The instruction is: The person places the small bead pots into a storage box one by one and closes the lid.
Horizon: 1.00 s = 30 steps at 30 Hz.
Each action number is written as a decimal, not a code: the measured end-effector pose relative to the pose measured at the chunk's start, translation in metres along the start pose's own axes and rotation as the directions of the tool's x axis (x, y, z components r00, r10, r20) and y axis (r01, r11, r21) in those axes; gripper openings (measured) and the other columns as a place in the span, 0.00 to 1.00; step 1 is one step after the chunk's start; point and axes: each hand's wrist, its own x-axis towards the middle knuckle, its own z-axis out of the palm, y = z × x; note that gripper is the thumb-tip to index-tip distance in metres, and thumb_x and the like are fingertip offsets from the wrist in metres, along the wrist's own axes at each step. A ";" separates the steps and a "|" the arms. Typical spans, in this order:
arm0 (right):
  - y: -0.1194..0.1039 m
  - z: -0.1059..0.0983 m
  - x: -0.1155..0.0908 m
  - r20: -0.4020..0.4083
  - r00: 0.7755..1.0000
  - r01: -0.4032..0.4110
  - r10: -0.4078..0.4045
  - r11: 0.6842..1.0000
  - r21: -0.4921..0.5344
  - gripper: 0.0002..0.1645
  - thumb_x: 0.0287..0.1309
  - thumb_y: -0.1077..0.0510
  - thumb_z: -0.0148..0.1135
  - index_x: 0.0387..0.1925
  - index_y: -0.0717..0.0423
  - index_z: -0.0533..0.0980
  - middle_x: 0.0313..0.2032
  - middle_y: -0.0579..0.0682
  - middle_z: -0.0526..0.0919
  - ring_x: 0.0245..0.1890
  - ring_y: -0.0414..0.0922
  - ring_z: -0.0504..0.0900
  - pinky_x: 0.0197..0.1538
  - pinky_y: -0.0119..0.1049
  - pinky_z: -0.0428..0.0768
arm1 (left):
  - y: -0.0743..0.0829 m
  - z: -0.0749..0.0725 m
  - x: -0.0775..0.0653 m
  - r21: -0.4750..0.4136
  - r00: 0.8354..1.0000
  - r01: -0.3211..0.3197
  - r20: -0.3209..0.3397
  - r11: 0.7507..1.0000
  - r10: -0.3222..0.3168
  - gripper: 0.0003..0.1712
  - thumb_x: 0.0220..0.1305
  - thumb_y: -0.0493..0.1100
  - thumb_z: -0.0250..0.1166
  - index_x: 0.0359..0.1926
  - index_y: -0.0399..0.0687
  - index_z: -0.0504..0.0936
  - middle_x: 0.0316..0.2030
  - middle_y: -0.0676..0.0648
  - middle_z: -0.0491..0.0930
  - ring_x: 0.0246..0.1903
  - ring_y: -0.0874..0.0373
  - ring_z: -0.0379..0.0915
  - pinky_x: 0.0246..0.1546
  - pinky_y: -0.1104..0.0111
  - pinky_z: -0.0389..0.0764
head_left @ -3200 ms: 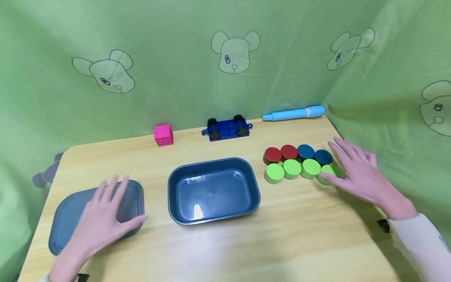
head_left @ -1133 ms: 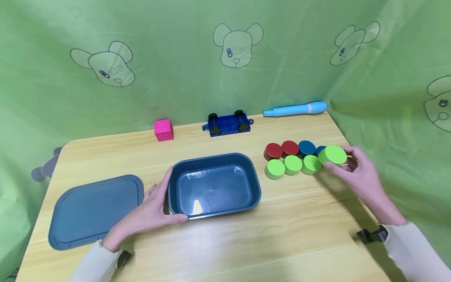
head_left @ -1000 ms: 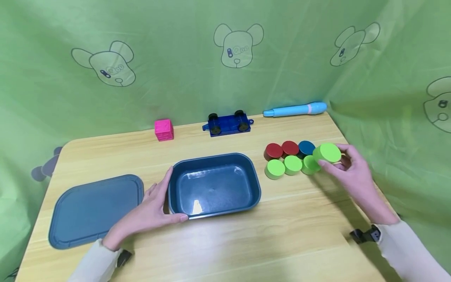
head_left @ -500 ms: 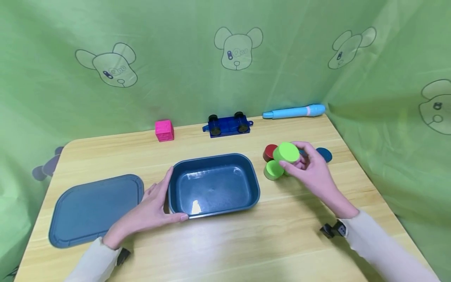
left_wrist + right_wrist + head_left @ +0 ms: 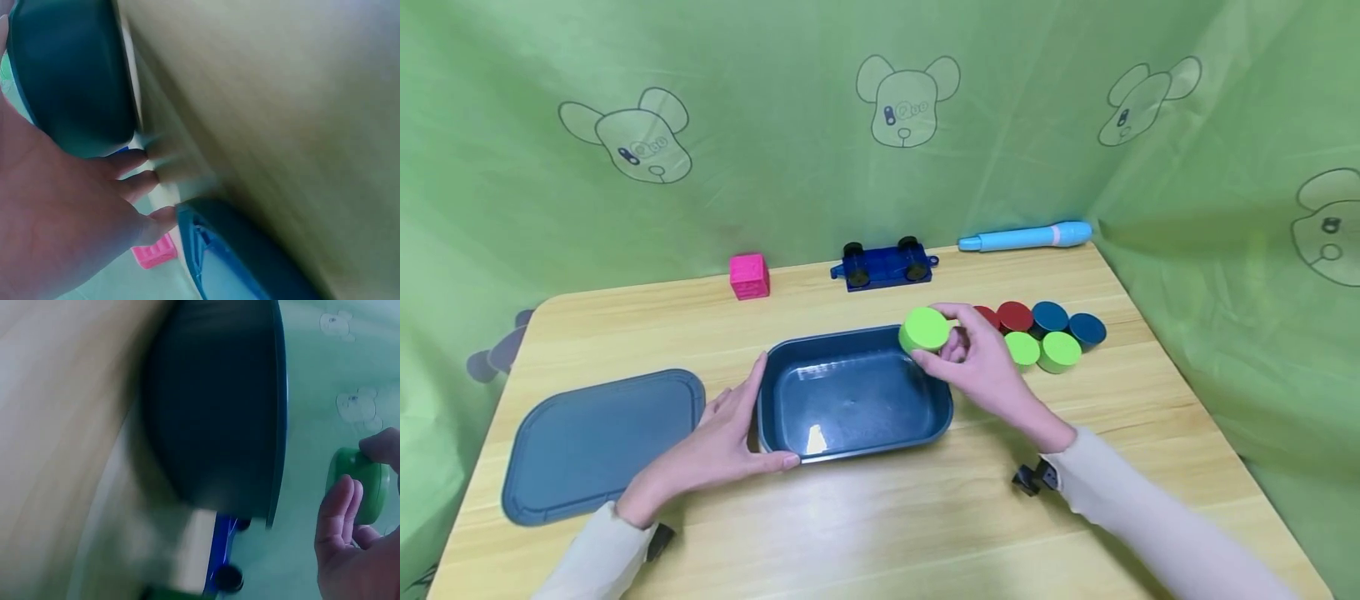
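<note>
In the head view a dark blue rectangular box stands on the table, its inside visible. My left hand spans the box's near left corner, thumb along the front wall and index finger along the left end. In the left wrist view its other fingers extend between the box wall and the lid. My right hand pinches a thick green disc above the box's back right corner. Red discs, blue discs and green discs stand behind that hand, partly hidden.
A flat dark blue lid lies at the left. Along the back edge are a pink cube, a blue wheeled toy chassis and a light blue pen-shaped object. Green cloth rises behind the table.
My left hand moved from over the lid to the box. My right hand picked up the rightmost green disc and carried it left to the box's back right corner.
</note>
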 end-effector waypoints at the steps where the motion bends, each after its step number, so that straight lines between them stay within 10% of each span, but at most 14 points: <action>1: -0.003 0.006 0.002 0.019 1.000 -0.007 0.007 1.000 0.005 0.36 0.61 0.59 0.83 0.67 0.56 0.77 0.36 0.55 0.79 0.33 0.51 0.77 0.35 0.30 0.76 | 0.000 0.000 0.000 0.007 1.000 0.000 0.001 1.000 0.000 0.82 0.59 0.76 0.77 0.89 0.57 0.26 0.86 0.39 0.46 0.81 0.30 0.47 0.75 0.29 0.43; 13: -0.014 0.073 0.023 0.282 0.959 0.021 0.029 0.985 -0.173 0.35 0.60 0.54 0.84 0.65 0.55 0.79 0.44 0.46 0.84 0.32 0.42 0.84 0.40 0.37 0.85 | 0.005 -0.003 0.000 0.036 0.999 0.030 0.024 0.999 -0.031 0.83 0.58 0.79 0.75 0.89 0.55 0.26 0.84 0.36 0.52 0.79 0.27 0.52 0.74 0.27 0.48; 30: -0.018 0.128 0.033 0.293 0.945 -0.024 0.144 0.926 -0.377 0.36 0.60 0.53 0.84 0.66 0.55 0.78 0.56 0.51 0.83 0.49 0.47 0.81 0.56 0.47 0.82 | 0.005 -0.006 0.002 0.012 0.997 0.049 0.051 0.999 -0.049 0.82 0.59 0.78 0.74 0.89 0.53 0.27 0.85 0.36 0.49 0.80 0.24 0.48 0.74 0.27 0.45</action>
